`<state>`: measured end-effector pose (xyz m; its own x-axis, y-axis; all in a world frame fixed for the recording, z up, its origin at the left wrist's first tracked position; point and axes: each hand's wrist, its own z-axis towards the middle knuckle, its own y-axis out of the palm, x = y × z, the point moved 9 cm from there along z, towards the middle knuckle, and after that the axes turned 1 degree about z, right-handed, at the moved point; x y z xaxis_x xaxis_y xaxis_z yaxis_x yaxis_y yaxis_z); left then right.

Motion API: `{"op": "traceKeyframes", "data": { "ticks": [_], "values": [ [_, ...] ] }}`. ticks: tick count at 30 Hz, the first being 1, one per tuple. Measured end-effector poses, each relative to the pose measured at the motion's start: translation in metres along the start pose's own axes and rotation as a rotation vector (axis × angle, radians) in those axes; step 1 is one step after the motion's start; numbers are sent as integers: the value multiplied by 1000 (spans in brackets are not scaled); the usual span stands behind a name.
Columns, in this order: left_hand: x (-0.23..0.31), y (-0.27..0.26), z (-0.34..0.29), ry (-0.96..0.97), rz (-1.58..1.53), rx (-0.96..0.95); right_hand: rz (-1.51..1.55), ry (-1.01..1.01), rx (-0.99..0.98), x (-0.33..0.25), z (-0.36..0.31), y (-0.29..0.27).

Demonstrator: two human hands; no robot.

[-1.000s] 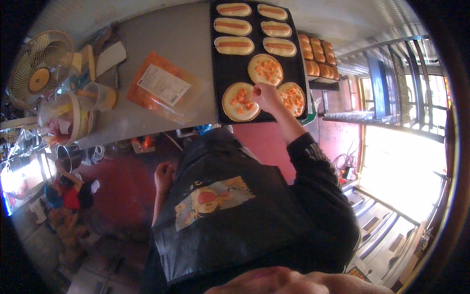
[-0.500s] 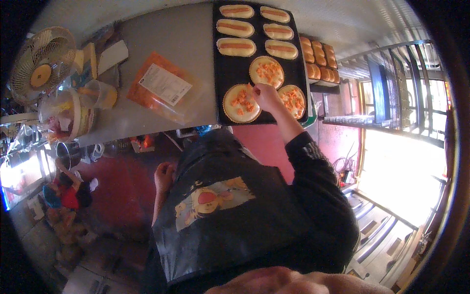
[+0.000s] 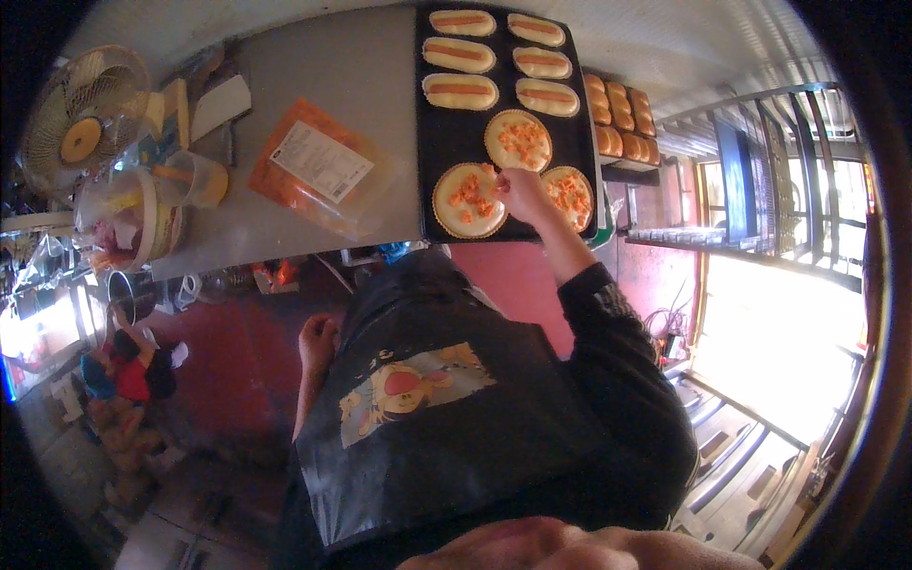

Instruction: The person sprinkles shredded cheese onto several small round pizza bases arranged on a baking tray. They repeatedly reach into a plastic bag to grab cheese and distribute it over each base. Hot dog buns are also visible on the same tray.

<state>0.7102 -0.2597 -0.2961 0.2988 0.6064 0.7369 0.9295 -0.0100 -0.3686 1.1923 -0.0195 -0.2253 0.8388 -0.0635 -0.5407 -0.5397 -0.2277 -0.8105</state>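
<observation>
Done: we've 6 sausage buns [image 3: 461, 92] + 2 rounds [image 3: 519, 142] topped | Left: prob. sparser round [image 3: 468, 201] | RH [image 3: 525, 198] pinched, contents unclear | LH [image 3: 318, 342] half-curled, nothing vis.

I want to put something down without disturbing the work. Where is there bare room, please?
The grey counter is bare beyond the orange packet, up to the black tray. On the tray, a smaller bare patch lies left of the farthest topped round. Crowded: around the right hand, and the counter's left end, near the fan.
</observation>
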Motion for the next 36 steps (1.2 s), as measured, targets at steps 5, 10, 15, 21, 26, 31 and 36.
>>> {"op": "traceKeyframes", "data": {
  "ticks": [5,10,15,21,26,31,36],
  "values": [
    [-2,0,0,8,-52,-5,-53,-75,116,-12,20,-15],
    [4,-3,-5,17,-17,10,-200,33,8,-15,38,2],
    [9,-4,-15,-21,13,30,-267,89,-14,-12,41,9],
    [6,-5,-19,-68,9,42,-185,89,17,-13,41,3],
    [5,-5,-17,-3,-2,47,-72,-36,46,-19,26,-8],
    [1,-3,-12,3,-5,20,-13,-48,30,-12,22,0],
    [7,-3,-12,3,-21,21,-70,-65,51,-13,20,4]
  ]
}}
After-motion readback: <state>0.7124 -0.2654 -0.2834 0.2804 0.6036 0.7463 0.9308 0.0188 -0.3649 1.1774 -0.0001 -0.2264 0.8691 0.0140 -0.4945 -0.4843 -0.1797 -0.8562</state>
